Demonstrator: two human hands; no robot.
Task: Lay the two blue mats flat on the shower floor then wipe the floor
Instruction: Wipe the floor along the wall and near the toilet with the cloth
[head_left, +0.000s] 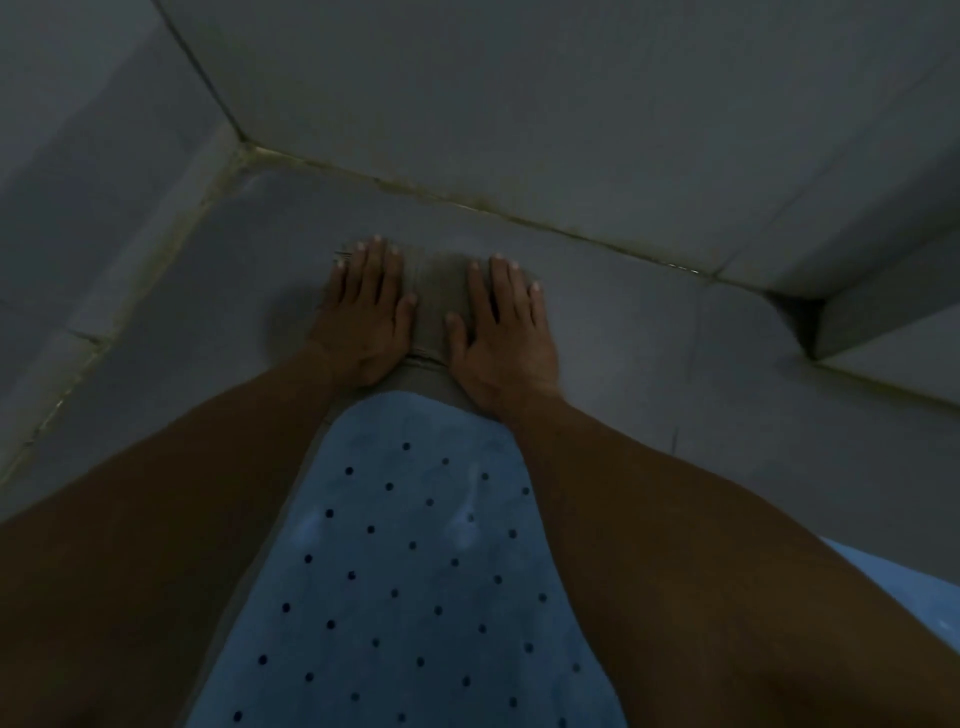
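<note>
A grey cloth (435, 297) lies on the grey tiled shower floor (649, 364) near the back wall. My left hand (363, 322) and my right hand (506, 325) press flat on it side by side, palms down, fingers stretched and slightly apart. The cloth shows only between and just beyond the hands. A blue mat (415, 561) dotted with small dark holes lies flat on the floor between my forearms, its rounded end just behind the cloth. A corner of a second blue mat (906, 590) shows at the right edge, mostly hidden by my right arm.
Grey tiled walls rise behind (519, 104) and to the left (78, 171), meeting in a corner with stained grout. A raised tiled ledge (883, 327) juts in at the right. The light is dim.
</note>
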